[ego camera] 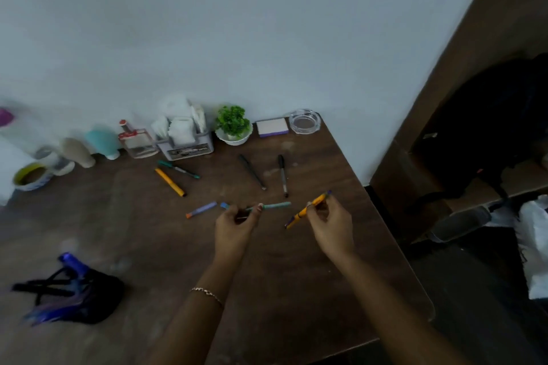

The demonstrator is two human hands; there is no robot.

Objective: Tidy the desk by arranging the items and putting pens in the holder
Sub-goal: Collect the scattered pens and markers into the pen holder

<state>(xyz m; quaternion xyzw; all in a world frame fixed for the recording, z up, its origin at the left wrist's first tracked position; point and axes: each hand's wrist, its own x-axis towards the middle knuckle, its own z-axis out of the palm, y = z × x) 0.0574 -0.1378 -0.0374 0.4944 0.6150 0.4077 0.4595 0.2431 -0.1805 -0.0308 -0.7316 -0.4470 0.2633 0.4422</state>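
While my left hand [234, 225] pinched the teal pen [278, 205] and my right hand [332, 225] the yellow pen [296, 216], both pens lay crosswise. The clear holder [139, 145] stood back-left on the bench [296, 275], nearer my left hand.

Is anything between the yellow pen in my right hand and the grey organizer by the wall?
Only flat things: a black pen lies across that line, a green pen just before the grey organizer. The yellow pen, lifted, should clear both.
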